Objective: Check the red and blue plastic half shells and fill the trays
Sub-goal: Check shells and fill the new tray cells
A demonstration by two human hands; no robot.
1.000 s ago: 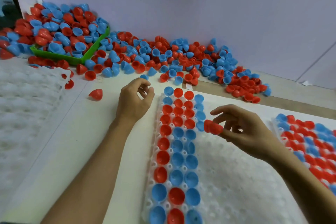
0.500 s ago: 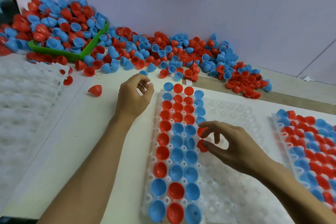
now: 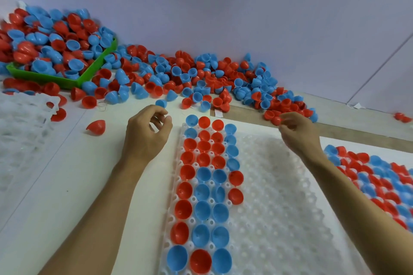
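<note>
Half shells [image 3: 207,190] sit cup-up in the white tray [image 3: 279,219], left columns only
Right hand [image 3: 299,135] reaches the pile [image 3: 223,82] for more, fingers loosely curled and seemingly empty; left hand [image 3: 147,134] hovers curled, holding nothing I can see

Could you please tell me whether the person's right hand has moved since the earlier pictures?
Yes. The right hand has gone from the fourth column of the white plastic dimpled tray, where two red plastic half shells now sit, up toward the shell pile.
</note>
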